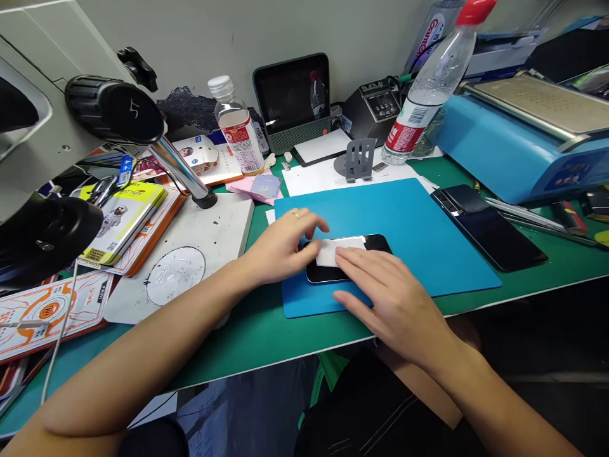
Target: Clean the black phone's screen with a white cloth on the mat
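A smartphone (pixel 379 243) with a black front lies on a blue mat (pixel 404 209), a white piece like a wipe or paper (pixel 328 252) flat across its screen. My left hand (pixel 288 247) is at the phone's left end, thumb on the near side by the white piece's edge and fingers curled at the far side. My right hand (pixel 387 292) lies over the phone's right part. Its fingers are stretched out with the tips resting on the white piece, and its thumb is spread toward the near edge of the mat.
A microscope-like stand (pixel 181 171) rises at the left beside stacked boxes (pixel 124 222). Bottles (pixel 238 130), a dark-screened device (pixel 292 95) and a grey phone stand (pixel 359 158) are behind the mat. On the right are another phone (pixel 490 225), tweezers (pixel 528 216) and a blue machine (pixel 514 146).
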Demonstrator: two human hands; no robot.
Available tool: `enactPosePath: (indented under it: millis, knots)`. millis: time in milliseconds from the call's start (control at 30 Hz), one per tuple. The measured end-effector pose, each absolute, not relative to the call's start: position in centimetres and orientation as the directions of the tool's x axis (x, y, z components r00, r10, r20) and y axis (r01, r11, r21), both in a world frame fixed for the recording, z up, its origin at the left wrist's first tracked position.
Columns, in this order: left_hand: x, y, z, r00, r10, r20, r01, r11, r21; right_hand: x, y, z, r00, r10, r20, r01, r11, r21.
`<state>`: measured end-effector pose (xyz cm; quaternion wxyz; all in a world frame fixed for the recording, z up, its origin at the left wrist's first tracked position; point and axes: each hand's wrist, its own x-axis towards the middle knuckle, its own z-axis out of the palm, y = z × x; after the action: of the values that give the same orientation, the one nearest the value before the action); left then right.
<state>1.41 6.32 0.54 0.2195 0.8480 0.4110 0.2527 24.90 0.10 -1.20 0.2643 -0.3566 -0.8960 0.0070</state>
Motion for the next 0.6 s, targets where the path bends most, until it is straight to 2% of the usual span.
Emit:
enactPosePath:
  millis: [133,233,433,600]
  knots:
    - [1.4,6.5,0.5,0.379,0.894,0.241,0.639,-0.441,0.630,26.0,-0.5,-1.7,-0.600,0.681,0.419,0.675,0.713,-0.192]
    - [1.5,6.6,0.4,0.389,0.892,0.228,0.633,-0.439,0.638,26.7,-0.5,-2.0,-0.556,0.710,0.432,0.724,0.669,-0.168]
    - [1.4,6.5,0.1,0.464,0.867,0.183,0.644,-0.472,0.602,25.0,1.2,-1.3,-0.570,0.734,0.368,0.755,0.645,-0.118]
    - [1.2,6.6,0.1,0.458,0.876,0.151,0.662,-0.449,0.599,24.9,1.1,-0.5,-0.580,0.728,0.366,0.756,0.648,-0.092]
